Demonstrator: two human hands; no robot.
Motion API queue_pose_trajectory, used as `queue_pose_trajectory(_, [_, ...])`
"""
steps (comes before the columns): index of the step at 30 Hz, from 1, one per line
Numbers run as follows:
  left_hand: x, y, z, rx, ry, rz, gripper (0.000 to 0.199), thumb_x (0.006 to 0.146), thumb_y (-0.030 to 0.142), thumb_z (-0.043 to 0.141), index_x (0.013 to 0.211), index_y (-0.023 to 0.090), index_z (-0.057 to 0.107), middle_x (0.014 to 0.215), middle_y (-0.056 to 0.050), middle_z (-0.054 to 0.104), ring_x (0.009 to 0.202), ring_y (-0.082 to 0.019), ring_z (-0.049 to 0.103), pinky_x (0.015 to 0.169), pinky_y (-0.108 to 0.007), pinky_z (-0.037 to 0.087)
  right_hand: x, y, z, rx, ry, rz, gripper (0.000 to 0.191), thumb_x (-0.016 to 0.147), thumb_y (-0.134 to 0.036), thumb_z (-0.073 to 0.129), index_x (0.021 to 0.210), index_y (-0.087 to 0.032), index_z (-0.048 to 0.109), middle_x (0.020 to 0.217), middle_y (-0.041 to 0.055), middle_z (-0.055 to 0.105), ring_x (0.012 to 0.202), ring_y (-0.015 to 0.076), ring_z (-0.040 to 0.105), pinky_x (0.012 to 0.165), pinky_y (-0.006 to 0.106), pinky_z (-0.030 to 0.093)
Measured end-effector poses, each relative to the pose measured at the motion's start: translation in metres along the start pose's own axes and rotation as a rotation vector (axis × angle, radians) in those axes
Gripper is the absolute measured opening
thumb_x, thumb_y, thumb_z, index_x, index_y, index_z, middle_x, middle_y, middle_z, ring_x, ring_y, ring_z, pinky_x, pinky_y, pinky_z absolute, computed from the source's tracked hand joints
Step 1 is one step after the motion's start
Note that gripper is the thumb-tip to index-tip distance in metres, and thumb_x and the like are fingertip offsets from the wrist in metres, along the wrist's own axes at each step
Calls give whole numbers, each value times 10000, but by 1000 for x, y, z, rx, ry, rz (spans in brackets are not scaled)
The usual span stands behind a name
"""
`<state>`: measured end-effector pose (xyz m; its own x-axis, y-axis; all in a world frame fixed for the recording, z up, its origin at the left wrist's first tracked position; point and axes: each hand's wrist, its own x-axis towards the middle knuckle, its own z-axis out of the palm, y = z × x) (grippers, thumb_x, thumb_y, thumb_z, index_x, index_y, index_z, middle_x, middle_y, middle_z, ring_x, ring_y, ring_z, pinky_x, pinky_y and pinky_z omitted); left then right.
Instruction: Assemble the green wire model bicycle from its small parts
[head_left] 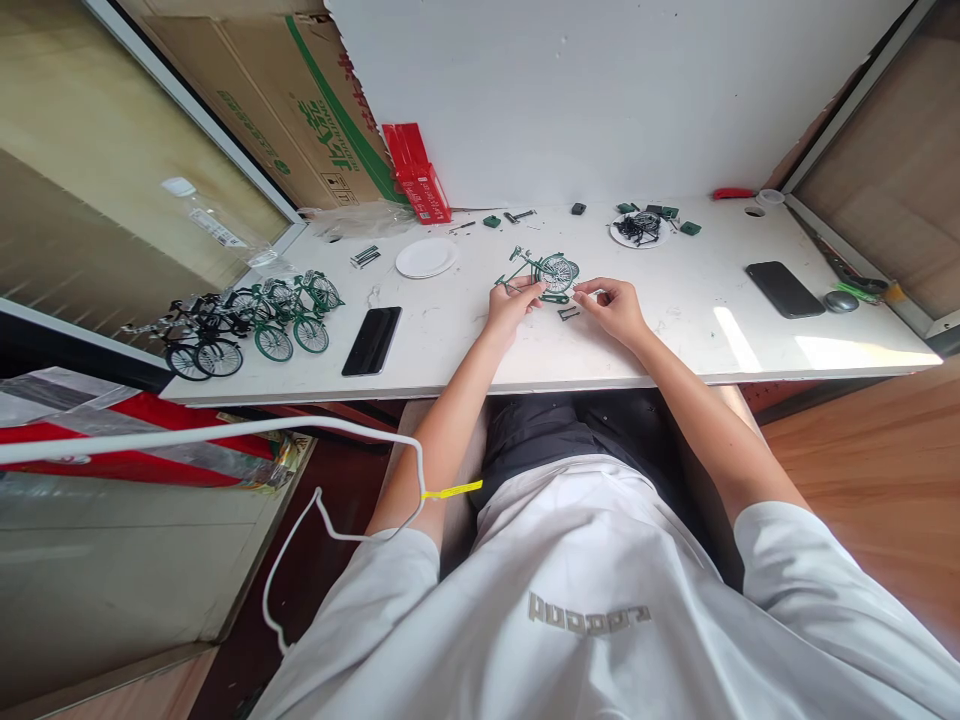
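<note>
A green miniature bicycle [559, 272], only partly built from what shows, is between my hands above the white table. My left hand [514, 302] is closed on its frame, with thumb and fingers pinched together. Close to the rear wheel, the fingers of my right hand [611, 305] pinch something too small to make out. Small dark parts [568, 313] lie on the table just below the bicycle.
Finished miniature bicycles [274, 322] stand at the left beside a phone [372, 341]. A white plate [426, 259] and a red box [424, 185] are behind. Black parts fill another plate [619, 238]; a second phone [784, 289] lies right. A white cable [300, 424] crosses the lower left.
</note>
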<state>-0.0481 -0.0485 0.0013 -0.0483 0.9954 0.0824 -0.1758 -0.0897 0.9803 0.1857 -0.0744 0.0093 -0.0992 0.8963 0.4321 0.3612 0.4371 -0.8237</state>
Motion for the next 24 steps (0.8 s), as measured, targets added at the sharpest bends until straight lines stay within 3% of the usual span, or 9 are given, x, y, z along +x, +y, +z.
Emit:
queue_pose_trajectory(4, [-1,1,0,30,-3,-1,343,775,379,992,1001,170,843,901,-62,840,680,-104,689,608,-228,451,0,-1,1,21,-27,1,537,879,-669,857,1010,-148,878,673,27,651,604,129,411,590,327,339])
queue_pose_trajectory(10, [-1,1,0,67,-25,-5,331,792,372,957,1036,169,862,986,-85,868,691,-108,701,617,-230,468,0,-2,2,48,-51,2,528,841,-693,874,943,-175,882,673,31,673,587,117,344,568,323,319])
queue_pose_trajectory(18, [1,-3,0,56,-64,26,371,748,380,991,1018,155,870,886,-76,839,651,-107,675,596,-236,439,0,-1,3,87,-43,-3,538,854,-694,871,962,-167,879,636,0,587,592,118,342,580,324,328])
queue_pose_trajectory(24, [1,-3,0,74,-78,22,390,740,399,989,1018,153,872,875,-80,837,654,-113,670,604,-244,443,1,3,2,99,-48,-14,480,863,-623,883,992,-162,902,739,36,678,598,112,347,588,332,322])
